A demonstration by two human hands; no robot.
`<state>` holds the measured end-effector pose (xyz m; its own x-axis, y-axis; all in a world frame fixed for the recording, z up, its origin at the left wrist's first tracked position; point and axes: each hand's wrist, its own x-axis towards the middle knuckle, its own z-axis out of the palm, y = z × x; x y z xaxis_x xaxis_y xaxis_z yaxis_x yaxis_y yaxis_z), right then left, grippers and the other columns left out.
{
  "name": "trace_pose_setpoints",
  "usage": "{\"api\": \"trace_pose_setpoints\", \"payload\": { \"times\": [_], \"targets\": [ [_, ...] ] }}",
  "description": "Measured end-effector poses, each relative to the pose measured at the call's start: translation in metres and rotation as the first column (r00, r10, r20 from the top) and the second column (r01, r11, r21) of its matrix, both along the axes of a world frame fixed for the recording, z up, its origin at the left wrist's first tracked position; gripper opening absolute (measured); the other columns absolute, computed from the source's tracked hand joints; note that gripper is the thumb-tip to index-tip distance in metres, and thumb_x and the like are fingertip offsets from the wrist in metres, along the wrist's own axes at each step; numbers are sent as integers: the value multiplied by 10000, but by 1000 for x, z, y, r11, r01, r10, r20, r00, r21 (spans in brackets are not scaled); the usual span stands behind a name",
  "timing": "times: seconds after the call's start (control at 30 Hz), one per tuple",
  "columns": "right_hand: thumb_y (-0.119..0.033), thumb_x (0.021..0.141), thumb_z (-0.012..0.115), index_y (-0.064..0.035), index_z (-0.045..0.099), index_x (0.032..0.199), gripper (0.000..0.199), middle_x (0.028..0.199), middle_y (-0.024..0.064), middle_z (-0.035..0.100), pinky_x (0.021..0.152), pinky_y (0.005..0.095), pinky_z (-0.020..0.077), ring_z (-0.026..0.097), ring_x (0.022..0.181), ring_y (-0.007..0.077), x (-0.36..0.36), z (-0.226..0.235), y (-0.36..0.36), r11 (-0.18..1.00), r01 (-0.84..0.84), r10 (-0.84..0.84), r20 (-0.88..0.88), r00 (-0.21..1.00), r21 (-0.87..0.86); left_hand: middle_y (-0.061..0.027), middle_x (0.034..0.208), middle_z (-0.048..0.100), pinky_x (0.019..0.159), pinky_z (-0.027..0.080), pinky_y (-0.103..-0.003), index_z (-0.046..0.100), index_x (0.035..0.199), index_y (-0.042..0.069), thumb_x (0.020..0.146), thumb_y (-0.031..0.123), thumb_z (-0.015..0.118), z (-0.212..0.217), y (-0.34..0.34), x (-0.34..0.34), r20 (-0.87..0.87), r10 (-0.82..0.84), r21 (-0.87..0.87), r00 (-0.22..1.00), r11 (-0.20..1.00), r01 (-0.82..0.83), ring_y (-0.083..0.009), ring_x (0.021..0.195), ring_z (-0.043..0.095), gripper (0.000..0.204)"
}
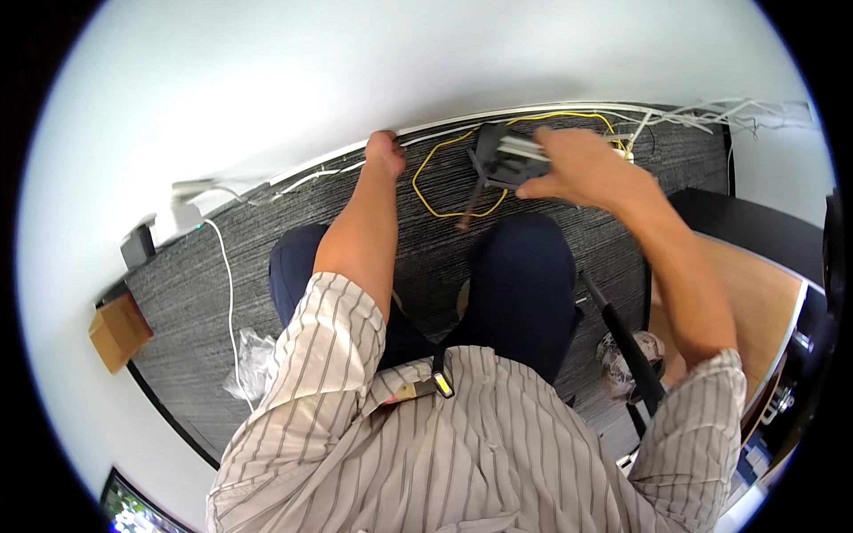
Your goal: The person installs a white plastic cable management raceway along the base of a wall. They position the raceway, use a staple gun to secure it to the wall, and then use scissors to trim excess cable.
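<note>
My right hand (591, 169), slightly blurred, grips the right side of a dark grey boxy object (494, 147) with pale strips across it. Thumb and fingers lie on either side of its edge. Its exact kind is not clear. A thin brownish rod-like piece (470, 206) sticks out below it toward my knees. Around and behind this object loops a yellow cable (425, 200) on the carpet. My left hand (385, 153) reaches down to the foot of the wall, beside a white cable (320, 176); its fingers are mostly hidden.
White cables (711, 115) bunch along the wall at the right. A white power adapter (178, 222), a cardboard box (121, 332) and a clear plastic bag (252, 364) are on the left. A wooden cabinet (733, 293) stands close to my right arm. Grey carpet (191, 311) covers the floor.
</note>
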<state>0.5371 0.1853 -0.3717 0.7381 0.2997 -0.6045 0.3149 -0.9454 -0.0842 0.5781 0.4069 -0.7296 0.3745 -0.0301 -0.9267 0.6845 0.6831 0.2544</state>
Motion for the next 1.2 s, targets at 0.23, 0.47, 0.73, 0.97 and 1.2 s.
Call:
{"api": "trace_pose_setpoints", "payload": {
  "times": [0.23, 0.47, 0.73, 0.97, 1.2],
  "targets": [
    [-94, 786, 642, -21, 696, 990, 224, 1009, 169, 705, 809, 408, 543, 677, 983, 299, 21, -149, 80, 938, -314, 287, -179, 941, -147, -166, 1040, 534, 707, 383, -346, 513, 1062, 22, 903, 162, 447, -28, 21, 2, 55, -128, 121, 990, 985, 121, -265, 816, 464, 222],
    [-189, 890, 577, -79, 728, 1080, 267, 1136, 108, 699, 863, 423, 524, 668, 1054, 265, 31, -172, 99, 867, -429, 396, -172, 902, -253, -192, 978, 589, 833, 446, -419, 565, 1018, -57, 866, 100, 462, -10, 10, -2, -7, -47, 219, 999, 974, 47, -305, 879, 570, 242],
    [-95, 801, 643, -56, 734, 893, 136, 963, 132, 724, 786, 386, 554, 699, 933, 272, 41, -193, 110, 947, -302, 310, 72, 948, -107, -146, 855, 544, 699, 394, -404, 573, 948, -57, 832, 47, 483, 8, 10, -8, -23, 27, 219, 999, 975, -21, -255, 734, 486, 180],
    [-95, 814, 618, -63, 742, 896, 152, 951, 130, 727, 761, 387, 560, 705, 918, 266, 49, -194, 132, 939, -329, 341, 154, 927, -97, -134, 928, 548, 625, 350, -390, 571, 1025, -33, 856, 116, 461, -13, 27, -8, 47, -60, 122, 997, 991, 54, -228, 687, 441, 250],
    [-143, 843, 596, -81, 749, 903, 175, 966, 109, 730, 728, 387, 560, 706, 912, 260, 42, -177, 154, 936, -320, 340, 136, 931, -147, -197, 1150, 626, 782, 471, -393, 595, 1147, 25, 918, 208, 434, -34, 25, -8, 14, -115, 147, 993, 983, 112, -305, 911, 595, 335]
  ]
}}
